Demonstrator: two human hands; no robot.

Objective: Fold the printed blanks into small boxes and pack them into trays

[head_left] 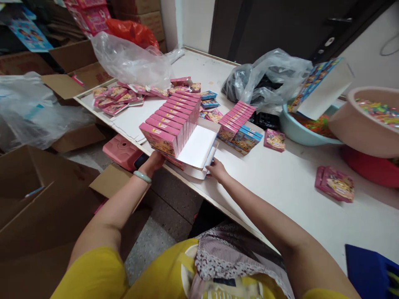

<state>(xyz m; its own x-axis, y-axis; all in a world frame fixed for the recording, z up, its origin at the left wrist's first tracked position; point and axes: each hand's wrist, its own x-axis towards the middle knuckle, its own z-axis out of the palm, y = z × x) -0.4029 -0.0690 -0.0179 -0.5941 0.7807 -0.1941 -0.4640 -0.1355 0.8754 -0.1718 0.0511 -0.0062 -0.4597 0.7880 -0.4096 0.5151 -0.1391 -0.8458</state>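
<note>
At the table's near edge sits a white cardboard display box (198, 146), its inside partly bare. A row of small pink printed boxes (170, 118) stands on edge along its left side. My left hand (152, 163) is closed on the near left corner of the display box, fingertips hidden beneath it. At the near right corner, my right hand (217, 170) pinches the edge of its cardboard wall. More white card with a pink printed side shows just under it. To the right stand a second row of pink boxes (237, 116) and some blue boxes (247, 138).
Loose pink boxes (116, 97) lie at the back left beside a clear plastic bag (134, 62). On the right are a light blue basin (308, 135), a pink tub (368, 124) of colourful small pieces and stray pink boxes (335, 184). Open cartons (40, 195) stand on the floor at left.
</note>
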